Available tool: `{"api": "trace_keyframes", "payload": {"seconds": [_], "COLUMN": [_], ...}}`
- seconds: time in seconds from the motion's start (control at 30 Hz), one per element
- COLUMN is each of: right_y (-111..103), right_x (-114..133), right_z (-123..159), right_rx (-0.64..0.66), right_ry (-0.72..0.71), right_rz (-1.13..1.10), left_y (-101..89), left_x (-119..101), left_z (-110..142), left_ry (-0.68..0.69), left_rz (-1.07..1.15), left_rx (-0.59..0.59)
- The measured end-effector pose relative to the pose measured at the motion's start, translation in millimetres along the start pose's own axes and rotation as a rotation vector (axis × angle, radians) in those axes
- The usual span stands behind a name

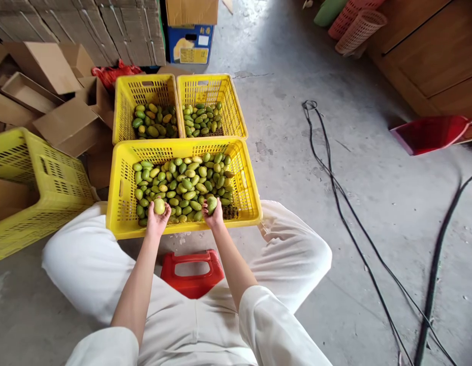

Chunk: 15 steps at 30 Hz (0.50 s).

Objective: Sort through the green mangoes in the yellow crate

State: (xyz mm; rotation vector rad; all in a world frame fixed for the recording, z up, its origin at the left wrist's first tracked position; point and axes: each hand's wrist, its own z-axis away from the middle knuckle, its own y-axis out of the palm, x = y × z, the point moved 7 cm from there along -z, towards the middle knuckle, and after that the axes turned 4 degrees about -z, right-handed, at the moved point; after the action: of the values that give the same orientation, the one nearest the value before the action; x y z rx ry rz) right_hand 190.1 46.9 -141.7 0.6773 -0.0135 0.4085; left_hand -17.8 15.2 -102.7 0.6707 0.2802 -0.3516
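L hand grasps pale fruit; R hand grasps green fruit; both above near edge of large crate. Rotate each w/ fingertips, light grip; skin flaws hard to judge at this res.

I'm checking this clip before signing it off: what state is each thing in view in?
Left hand: fingers around a pale yellow-green fruit
Right hand: fingers around a green fruit
Near crate: upright, partly filled
Rear left crate: partly filled
Rear right crate: partly filled
Far-left crate: cardboard inside
Loose boxes: jumbled, some open
Thin black cable: uncoiled
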Motion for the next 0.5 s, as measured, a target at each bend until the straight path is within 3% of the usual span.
{"api": "trace_keyframes", "payload": {"seconds": [0.3,0.5], "right_y": [11,5], "right_x": [0,-3], "right_z": [8,9], "right_rx": [0.154,0.062], "right_ry": [-0.025,-0.032], "right_rz": [0.063,0.07], "left_y": [2.5,-3.4], "left_x": [7,3], "left_z": [-2,-5], "left_ry": [-0.005,0.003], "left_rz": [-0.076,-0.063], "left_rx": [0.076,0.096]}}
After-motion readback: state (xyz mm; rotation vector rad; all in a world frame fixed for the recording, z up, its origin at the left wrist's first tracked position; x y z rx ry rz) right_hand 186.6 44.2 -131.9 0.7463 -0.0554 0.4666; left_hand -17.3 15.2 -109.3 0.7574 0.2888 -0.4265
